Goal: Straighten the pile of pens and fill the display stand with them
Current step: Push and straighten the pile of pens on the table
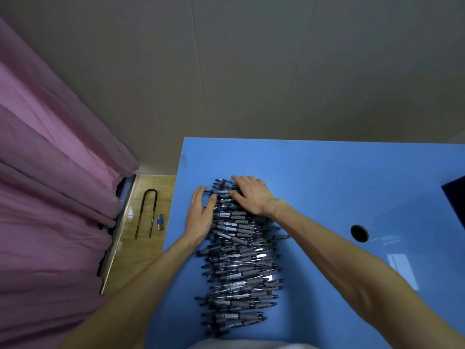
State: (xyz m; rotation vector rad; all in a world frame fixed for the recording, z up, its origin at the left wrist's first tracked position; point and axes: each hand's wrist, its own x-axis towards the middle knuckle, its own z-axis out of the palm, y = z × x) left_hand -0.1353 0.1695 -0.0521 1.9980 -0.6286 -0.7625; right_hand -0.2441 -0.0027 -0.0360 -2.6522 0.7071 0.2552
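A long pile of dark pens with grey grips [239,263] lies on the blue table [327,177], running from the near edge toward the far side, each pen lying crosswise. My left hand [200,212] lies flat with straight fingers against the pile's left side near its far end. My right hand [251,195] rests palm down on top of the pile's far end, fingers spread over the pens. A dark blue object [455,195], cut off at the right edge, sits on the table; I cannot tell if it is the display stand.
A round cable hole [359,233] is in the table to the right. On the wooden floor to the left lie a U-shaped metal bar [147,212] and a small blue-banded cylinder [160,222]. A purple curtain [50,185] hangs at the left.
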